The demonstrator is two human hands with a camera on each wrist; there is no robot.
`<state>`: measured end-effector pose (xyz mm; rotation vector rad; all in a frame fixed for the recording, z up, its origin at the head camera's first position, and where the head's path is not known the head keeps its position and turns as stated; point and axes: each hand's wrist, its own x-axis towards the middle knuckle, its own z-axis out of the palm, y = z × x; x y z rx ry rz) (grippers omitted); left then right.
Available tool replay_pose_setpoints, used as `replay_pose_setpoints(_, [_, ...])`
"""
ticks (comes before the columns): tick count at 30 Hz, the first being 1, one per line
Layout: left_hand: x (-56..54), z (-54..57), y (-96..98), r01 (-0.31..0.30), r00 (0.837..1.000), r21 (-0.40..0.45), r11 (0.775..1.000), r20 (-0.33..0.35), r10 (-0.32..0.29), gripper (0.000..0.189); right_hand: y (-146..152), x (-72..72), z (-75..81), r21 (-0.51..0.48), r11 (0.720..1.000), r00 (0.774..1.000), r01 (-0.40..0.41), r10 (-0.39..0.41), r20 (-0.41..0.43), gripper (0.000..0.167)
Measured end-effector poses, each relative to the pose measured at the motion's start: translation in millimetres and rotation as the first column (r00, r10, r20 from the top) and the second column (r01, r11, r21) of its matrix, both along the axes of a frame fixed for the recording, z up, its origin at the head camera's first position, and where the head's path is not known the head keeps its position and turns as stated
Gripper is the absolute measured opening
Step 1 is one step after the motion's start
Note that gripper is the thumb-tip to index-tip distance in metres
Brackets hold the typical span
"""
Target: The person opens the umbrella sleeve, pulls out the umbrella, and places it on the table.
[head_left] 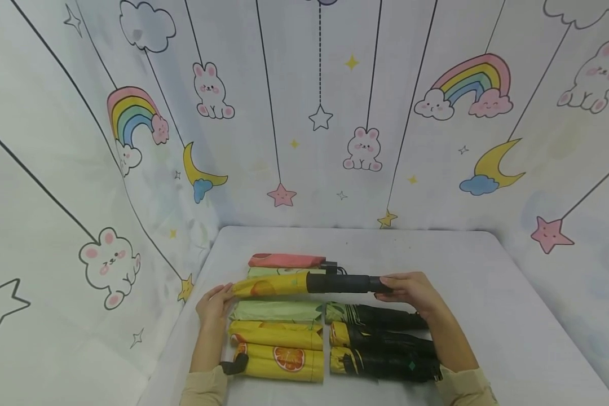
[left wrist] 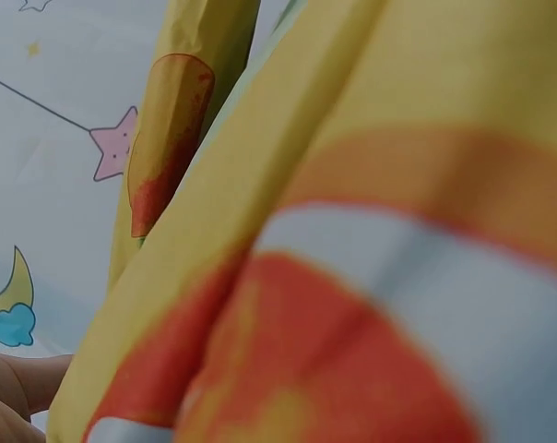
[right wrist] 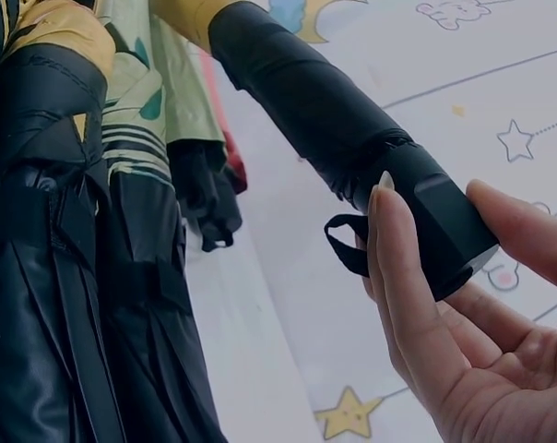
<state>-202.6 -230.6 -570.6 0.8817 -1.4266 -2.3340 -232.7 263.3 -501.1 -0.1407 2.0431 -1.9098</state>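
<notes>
A folded black umbrella (head_left: 342, 283), its far-left part inside a yellow fruit-print sleeve (head_left: 274, 285), is held level above the row of others. My right hand (head_left: 413, 290) pinches the black handle end (right wrist: 435, 217) between thumb and fingers, its wrist strap (right wrist: 343, 245) hanging loose. At the other end, my left hand (head_left: 215, 304) grips the closed tip of the sleeve. In the left wrist view, only some fingers (left wrist: 20, 392) show at the lower left, beside large yellow printed fabric (left wrist: 426, 83).
Below lie a green sleeve (head_left: 276, 310) and two yellow sleeves (head_left: 279, 336) on the left. Several black folded umbrellas (head_left: 385, 363) lie on the right. Behind are a red sleeve (head_left: 286, 260) and a pale green one (head_left: 261, 272). All rest on the white table (head_left: 517, 349).
</notes>
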Motion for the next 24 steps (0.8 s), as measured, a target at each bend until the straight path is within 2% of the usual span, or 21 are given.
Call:
replay_pose_setpoints(8, [-0.5, -3.8, -2.5, -0.008, 1.0, 0.009, 1.0, -0.005, 0.008, 0.061, 6.5, 1.5, 1.4, -0.006, 1.0, 1.0, 0.007, -0.007, -0.001, 0.054])
replay_pose_setpoints(18, [-1.1, -5.2, -2.4, -0.021, 1.0, -0.033, 0.999, 0.007, 0.021, 0.061, 17.3, 2.8, 3.1, -0.061, 0.998, 1.0, -0.004, 0.004, 0.005, 0.051])
replay_pose_setpoints(24, [-0.5, -7.0, -4.1, -0.017, 0.999, -0.028, 0.999, 0.027, 0.018, 0.061, 27.5, 5.2, 5.5, -0.05, 0.999, 1.0, -0.011, 0.011, -0.004, 0.053])
